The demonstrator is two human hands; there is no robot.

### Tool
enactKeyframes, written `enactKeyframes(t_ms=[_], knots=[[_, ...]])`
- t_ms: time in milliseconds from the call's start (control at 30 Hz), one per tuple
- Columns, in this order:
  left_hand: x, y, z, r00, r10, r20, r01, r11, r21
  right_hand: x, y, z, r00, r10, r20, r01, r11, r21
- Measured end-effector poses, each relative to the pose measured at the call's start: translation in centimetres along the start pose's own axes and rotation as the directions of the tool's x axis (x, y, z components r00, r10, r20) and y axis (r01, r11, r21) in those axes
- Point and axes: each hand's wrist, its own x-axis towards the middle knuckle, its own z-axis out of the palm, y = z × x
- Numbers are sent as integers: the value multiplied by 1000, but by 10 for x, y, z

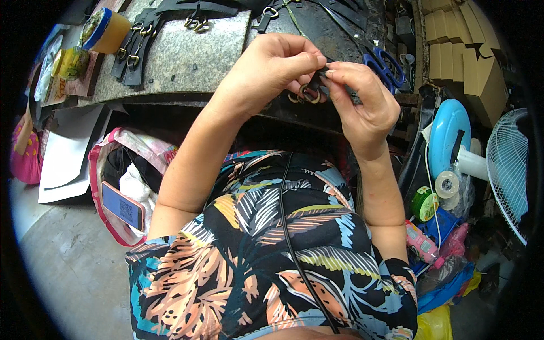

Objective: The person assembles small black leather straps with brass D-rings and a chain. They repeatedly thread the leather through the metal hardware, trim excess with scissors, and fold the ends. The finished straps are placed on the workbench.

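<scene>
Above the front edge of the workbench, my left hand (pixel 277 65) and my right hand (pixel 367 102) meet and pinch a short black strap (pixel 322 79) between thumbs and fingers. Gold-coloured metal rings (pixel 310 95) hang from the strap below the left fingertips. Fingers cover much of the strap, so its ends cannot be made out. More black straps with metal clips (pixel 134 63) lie at the left of the bench, and another strap with rings (pixel 197 22) is at its far side. Just beyond the right hand rest blue-handled scissors (pixel 386 67).
On the bench's grey slab (pixel 209 51) are small black scraps. A tub with a blue lid (pixel 107 31) stands at far left. To the left hangs an open bag (pixel 107 198) with a phone (pixel 120 205). Cardboard boxes (pixel 476 73) and a fan (pixel 510 164) stand at right.
</scene>
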Motion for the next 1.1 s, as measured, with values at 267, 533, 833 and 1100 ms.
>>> enactKeyframes(t_ms=[267, 533, 833, 1100], knots=[[-3, -11, 19, 990, 112, -85, -111, 994, 12, 2, 3, -3, 995, -25, 92, 24, 1000, 12], [-10, -4, 14, 999, 34, -36, -38, 994, -103, -7, 1, -2, 910, 412, 51, -412, 882, 230], [-15, 2, 22, 981, 175, -87, -147, 955, 258, -4, -5, -8, 803, 592, 61, -563, 723, 401], [-16, 2, 26, 976, 174, -131, -136, 956, 261, -3, -6, -9, 816, 576, 53, -555, 754, 352]])
